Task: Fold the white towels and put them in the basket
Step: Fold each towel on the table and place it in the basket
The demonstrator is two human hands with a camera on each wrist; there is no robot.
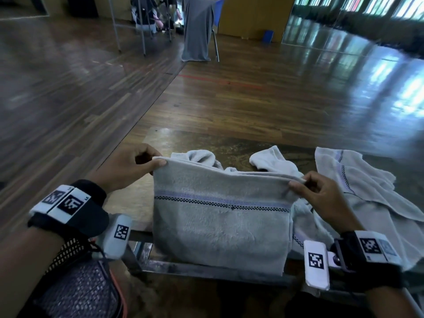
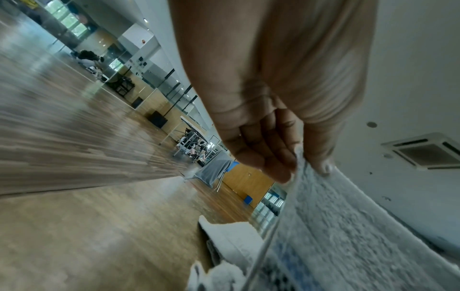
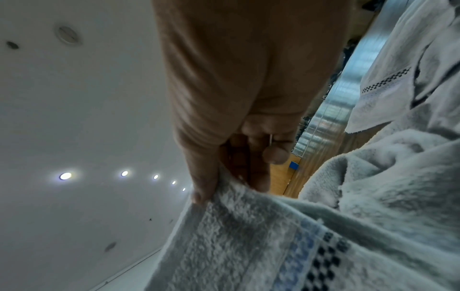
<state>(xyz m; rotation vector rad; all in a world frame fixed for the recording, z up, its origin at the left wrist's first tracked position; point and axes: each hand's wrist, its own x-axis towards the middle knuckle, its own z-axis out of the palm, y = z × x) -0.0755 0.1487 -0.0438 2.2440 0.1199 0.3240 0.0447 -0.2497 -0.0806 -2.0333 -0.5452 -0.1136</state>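
Two hands hold one white towel (image 1: pixel 220 221) up by its top edge. The left hand (image 1: pixel 128 167) pinches the top left corner between thumb and fingers. The right hand (image 1: pixel 321 198) pinches the top right corner the same way. The left wrist view shows the cloth squeezed under the thumb, and the right wrist view shows the same on the other side.

The towel looks already doubled over, since two layers show along the top edge. It hangs down in front of the table (image 1: pixel 206 143), and its long way runs side to side, from one hand to the other. A blue and checked stripe (image 1: pixel 220 201) runs across it, level with the top edge.

Both hands are equally near, one at each end. So the next fold probably brings one corner across to meet the other.

More white towels lie behind it: a bunched one (image 1: pixel 270 161) and a spread one (image 1: pixel 367 191) on the right. No basket shows for certain in these pictures.
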